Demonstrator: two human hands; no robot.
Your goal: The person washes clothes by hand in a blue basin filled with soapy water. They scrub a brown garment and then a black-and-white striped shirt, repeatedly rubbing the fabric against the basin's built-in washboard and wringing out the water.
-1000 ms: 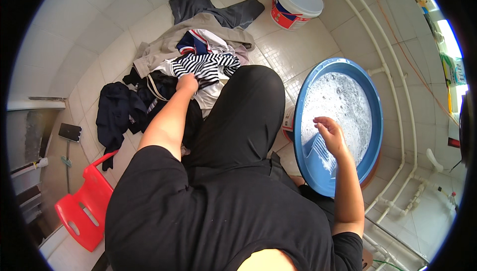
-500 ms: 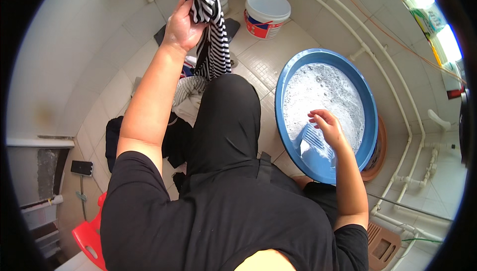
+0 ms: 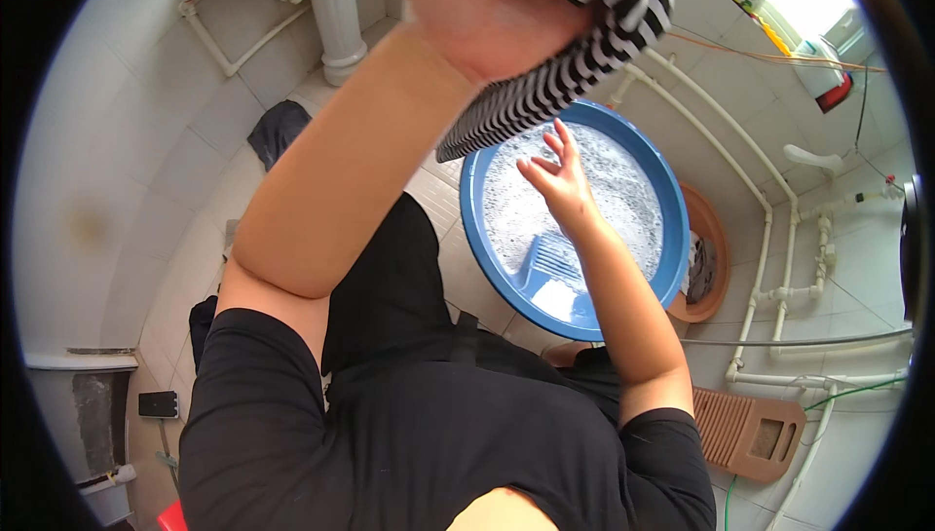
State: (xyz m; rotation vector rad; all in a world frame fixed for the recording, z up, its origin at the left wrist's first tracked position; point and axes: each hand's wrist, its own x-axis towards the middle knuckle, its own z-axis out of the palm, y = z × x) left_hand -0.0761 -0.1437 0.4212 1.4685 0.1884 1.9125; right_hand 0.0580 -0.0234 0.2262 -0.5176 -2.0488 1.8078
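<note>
Raised high in front of me, my left hand (image 3: pixel 492 19) is closed on a black-and-white striped garment (image 3: pixel 545 97). The cloth hangs down at a slant, its lower end at the left rim of a blue basin (image 3: pixel 471 205). Over the basin my right hand (image 3: pixel 560 180) is open, fingers spread, holding nothing. Below it lies greyish-white suds (image 3: pixel 623 175) filling much of the basin. A blue ribbed washboard (image 3: pixel 553 260) leans inside at the near side, partly under the suds.
Behind the basin's right side sits a brown tub (image 3: pixel 719 268) with cloth in it. A brown washboard (image 3: pixel 735 431) lies at the lower right. White pipes (image 3: pixel 755 307) run along the right wall. At the back stands a white pedestal (image 3: pixel 331 19); dark cloth (image 3: pixel 202 322) lies at left.
My left hand has lifted the striped garment and carried it right, toward the basin. My right hand has moved up, fingers spreading. The view has turned right, and the white bucket no longer shows.
</note>
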